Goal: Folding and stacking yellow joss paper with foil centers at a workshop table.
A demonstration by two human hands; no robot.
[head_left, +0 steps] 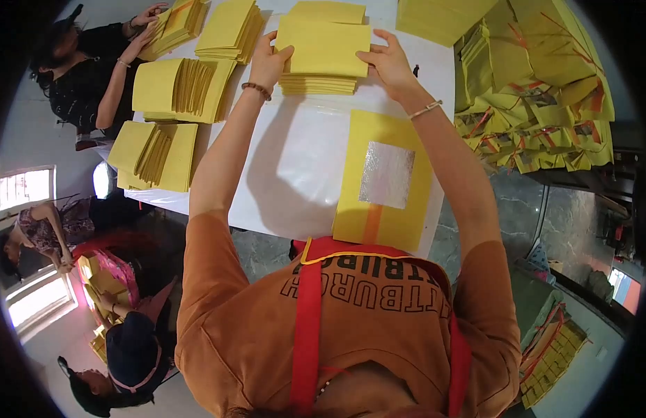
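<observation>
My left hand (270, 64) and my right hand (391, 66) are at the far middle of the white table. Between them is a yellow paper stack (323, 50). My left thumb lies on its left edge, with the other fingers behind. At the right edge my right thumb presses on the top while the index finger stretches away. More yellow paper (318, 86) lies in layers directly beneath. Closer to me, on the right, rests a larger yellow sheet (387, 132) with a silver rectangle (387, 174) and an orange strip below it.
Several yellow paper stacks (152, 87) line the table's left side. A co-worker's hands (138, 43) touch a stack at the far left. Beyond the right edge stand piled yellow bundles (539, 90) with red ties. Other people (133, 348) work at lower left.
</observation>
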